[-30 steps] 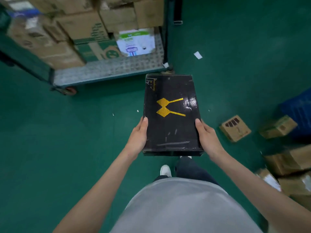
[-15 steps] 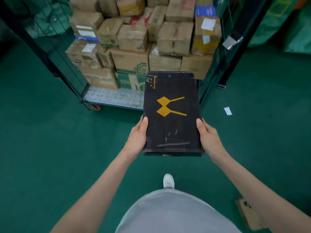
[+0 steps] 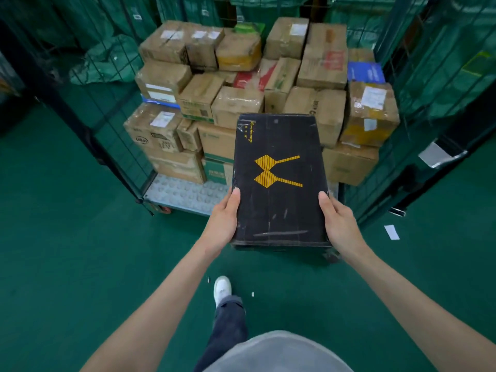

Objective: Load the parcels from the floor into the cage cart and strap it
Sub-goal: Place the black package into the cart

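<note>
A flat black parcel (image 3: 279, 205) with a yellow emblem is held level in front of me. My left hand (image 3: 224, 220) grips its left edge and my right hand (image 3: 338, 221) grips its right edge, thumbs on top. Just beyond it stands the cage cart (image 3: 185, 196), its metal floor bare at the front left. Several brown cardboard parcels (image 3: 236, 106) are stacked inside, filling the back and right. A black strap with a metal buckle (image 3: 440, 154) hangs on the cart's right side.
Dark mesh cage walls (image 3: 107, 124) rise left and right of the stack. Green sacks (image 3: 107, 60) lie behind the left wall. A white paper scrap (image 3: 391, 232) lies on the green floor at the right. My white shoe (image 3: 222, 289) steps forward below the parcel.
I have walked toward the cart with the black parcel in both hands. The view has tilted up, so the whole stack now shows and the floor parcels at the right have left the frame.
</note>
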